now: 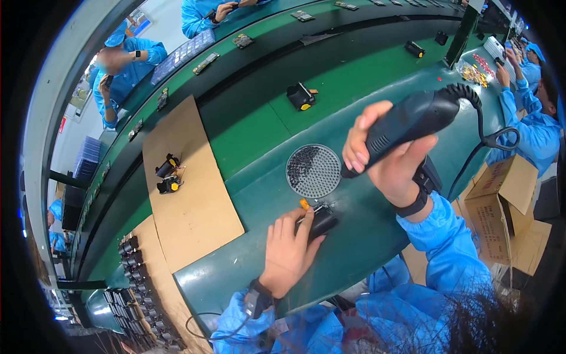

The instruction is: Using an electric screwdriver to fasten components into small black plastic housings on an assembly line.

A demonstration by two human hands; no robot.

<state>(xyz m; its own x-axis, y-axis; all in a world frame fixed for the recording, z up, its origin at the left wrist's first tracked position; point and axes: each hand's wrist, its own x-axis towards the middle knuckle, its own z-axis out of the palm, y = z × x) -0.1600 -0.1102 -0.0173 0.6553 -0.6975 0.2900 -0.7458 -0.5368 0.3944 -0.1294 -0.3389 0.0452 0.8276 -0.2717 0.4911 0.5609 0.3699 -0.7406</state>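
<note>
My right hand (396, 168) is closed around a black electric screwdriver (413, 118), held tilted above the table with its tip end toward the lower left. A coiled black cord (471, 97) runs from its upper end. On the green tabletop, my left hand (286, 251) grips a small black housing (323, 223) with an orange-yellow piece (304, 204) at its far end. Fingers cover part of this housing. Just beyond it lies a round perforated tray (321, 177), with many small dark screws (303, 160) gathered on its left side.
Cardboard sheets (188, 212) lie to the left, bearing black-and-yellow housings (170, 184). Another housing (302, 96) sits on the green conveyor (247, 135). Rows of black parts (135, 277) line the lower left. An open carton (495, 206) stands at right. Co-workers (132, 65) sit across and to the right.
</note>
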